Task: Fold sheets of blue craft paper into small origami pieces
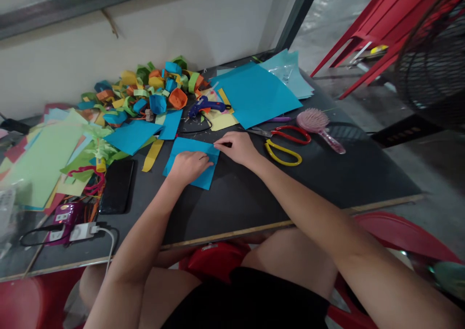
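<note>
A square of blue paper (180, 148) lies on the dark table in front of me. My left hand (189, 166) rests palm down on it, fingers laid over the sheet and pressing it against the tabletop. At the sheet's upper right corner, my right hand (235, 147) has thumb and forefinger pinched together on the paper's edge. Just beyond my right hand lie scissors (286, 145) with one red and one yellow handle. A blue glue gun (209, 106) sits behind the square, and a yellow paper strip (153, 154) lies to its left.
Folded paper pieces (156, 84) are heaped along the wall. Large blue sheets (257, 94) lie at back right, near a pink hairbrush (315, 123). On the left are a black phone (116, 186), stacked coloured paper (47, 154) and a purple power socket (65, 220). A fan (432, 62) stands right.
</note>
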Demonstrator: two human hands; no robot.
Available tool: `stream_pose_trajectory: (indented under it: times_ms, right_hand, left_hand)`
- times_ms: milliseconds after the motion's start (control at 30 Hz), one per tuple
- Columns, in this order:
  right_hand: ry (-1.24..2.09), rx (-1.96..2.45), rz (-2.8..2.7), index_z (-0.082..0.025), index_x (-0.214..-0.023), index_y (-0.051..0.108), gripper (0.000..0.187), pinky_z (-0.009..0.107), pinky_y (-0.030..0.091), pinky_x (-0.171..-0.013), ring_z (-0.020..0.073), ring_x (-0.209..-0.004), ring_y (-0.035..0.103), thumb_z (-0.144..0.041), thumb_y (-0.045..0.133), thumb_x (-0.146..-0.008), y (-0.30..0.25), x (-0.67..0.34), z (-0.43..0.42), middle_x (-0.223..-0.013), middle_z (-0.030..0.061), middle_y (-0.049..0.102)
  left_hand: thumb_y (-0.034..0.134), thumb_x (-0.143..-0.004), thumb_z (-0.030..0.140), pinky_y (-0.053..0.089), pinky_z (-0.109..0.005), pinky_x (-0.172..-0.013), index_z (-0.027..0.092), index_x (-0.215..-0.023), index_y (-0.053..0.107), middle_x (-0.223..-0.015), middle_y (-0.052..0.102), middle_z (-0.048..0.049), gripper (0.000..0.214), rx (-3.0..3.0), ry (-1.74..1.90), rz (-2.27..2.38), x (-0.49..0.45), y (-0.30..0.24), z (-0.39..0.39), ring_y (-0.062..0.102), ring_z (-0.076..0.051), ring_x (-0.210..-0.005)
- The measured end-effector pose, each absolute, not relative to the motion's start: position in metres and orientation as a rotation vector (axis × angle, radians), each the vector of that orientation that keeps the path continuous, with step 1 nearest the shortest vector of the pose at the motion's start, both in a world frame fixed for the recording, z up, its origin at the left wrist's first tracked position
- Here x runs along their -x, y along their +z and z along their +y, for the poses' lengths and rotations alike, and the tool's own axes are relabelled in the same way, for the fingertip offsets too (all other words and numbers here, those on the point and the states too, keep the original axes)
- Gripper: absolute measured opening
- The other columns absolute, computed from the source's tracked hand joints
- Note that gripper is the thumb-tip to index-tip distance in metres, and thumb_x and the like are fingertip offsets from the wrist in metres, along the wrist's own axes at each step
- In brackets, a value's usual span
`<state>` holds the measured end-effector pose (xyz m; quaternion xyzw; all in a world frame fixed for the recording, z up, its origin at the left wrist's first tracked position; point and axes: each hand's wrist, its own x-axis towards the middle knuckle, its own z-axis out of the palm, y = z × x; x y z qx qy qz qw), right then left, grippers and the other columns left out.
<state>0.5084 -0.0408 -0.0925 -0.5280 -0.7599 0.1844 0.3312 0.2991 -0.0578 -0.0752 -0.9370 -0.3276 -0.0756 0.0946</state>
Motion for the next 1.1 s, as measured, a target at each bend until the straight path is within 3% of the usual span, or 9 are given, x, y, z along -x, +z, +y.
stream_pose_trajectory:
  times_ms: [267,533,633,733,867,1000,1100]
  right_hand:
    - [0.507,1.406,-1.962,-0.022,-0.083,0.079,0.016,0.028,0.047,-0.062,0.0168,-0.069,0.065,-0.031,0.065,-0.083,-0.093,-0.51,-0.038,-0.081,0.0041,0.075]
    - [0.568,1.375,-1.987,-0.023,-0.087,0.079,0.017,0.029,0.046,-0.062,0.0169,-0.069,0.064,-0.033,0.067,-0.082,-0.09,-0.511,-0.041,-0.082,0.005,0.074]
    - [0.557,1.384,-1.996,-0.022,-0.087,0.079,0.016,0.028,0.046,-0.062,0.0166,-0.069,0.064,-0.031,0.068,-0.082,-0.09,-0.511,-0.04,-0.081,0.005,0.074]
    - [0.551,1.396,-2.009,-0.022,-0.088,0.079,0.015,0.029,0.045,-0.063,0.0167,-0.069,0.064,-0.03,0.069,-0.082,-0.088,-0.511,-0.04,-0.082,0.0052,0.074]
    - [0.542,1.411,-2.014,-0.022,-0.087,0.079,0.014,0.029,0.047,-0.064,0.017,-0.07,0.065,-0.029,0.068,-0.082,-0.087,-0.51,-0.041,-0.083,0.0052,0.074]
    - [0.502,1.408,-2.033,-0.022,-0.089,0.079,0.015,0.03,0.049,-0.065,0.0178,-0.072,0.066,-0.03,0.067,-0.084,-0.086,-0.509,-0.044,-0.085,0.0057,0.075]
    - [0.429,1.396,-2.109,-0.022,-0.092,0.078,0.018,0.032,0.051,-0.069,0.0196,-0.079,0.067,-0.028,0.062,-0.087,-0.085,-0.509,-0.048,-0.091,0.0062,0.075]
  left_hand:
    - [0.045,-0.097,0.038,0.043,-0.025,-0.056,0.019,-0.091,0.072,-0.099,0.074,-0.0047,0.033,2.811,-0.321,-0.958,-0.298,-0.073,-0.055,0.069,-0.017,-0.085]
    - [0.047,-0.097,0.037,0.049,-0.027,-0.066,0.019,-0.083,0.072,-0.097,0.074,-0.004,0.033,2.91,-0.382,-0.911,-0.291,-0.069,-0.051,0.069,-0.017,-0.09]
    - [0.053,-0.094,0.039,0.051,-0.034,-0.085,0.02,-0.081,0.07,-0.109,0.072,-0.0053,0.028,2.926,-0.431,-0.948,-0.292,-0.07,-0.05,0.066,-0.021,-0.107]
    - [0.057,-0.091,0.039,0.038,-0.05,-0.107,0.02,-0.08,0.067,-0.128,0.063,-0.0083,0.025,2.921,-0.419,-1.041,-0.296,-0.069,-0.054,0.048,-0.029,-0.133]
    - [0.053,-0.093,0.04,0.028,-0.065,-0.111,0.021,-0.104,0.063,-0.143,0.051,-0.0101,0.025,2.927,-0.266,-1.32,-0.302,-0.068,-0.06,0.029,-0.034,-0.144]
    - [0.046,-0.091,0.058,0.025,-0.064,-0.113,0.016,-0.143,0.039,-0.154,0.034,-0.0163,0.067,2.845,-0.206,-1.532,-0.3,-0.073,-0.058,0.023,-0.038,-0.146]
    - [0.034,-0.095,0.058,0.024,-0.063,-0.114,0.017,-0.148,0.034,-0.157,0.028,-0.0145,0.067,2.874,-0.153,-1.565,-0.293,-0.077,-0.054,0.021,-0.038,-0.146]
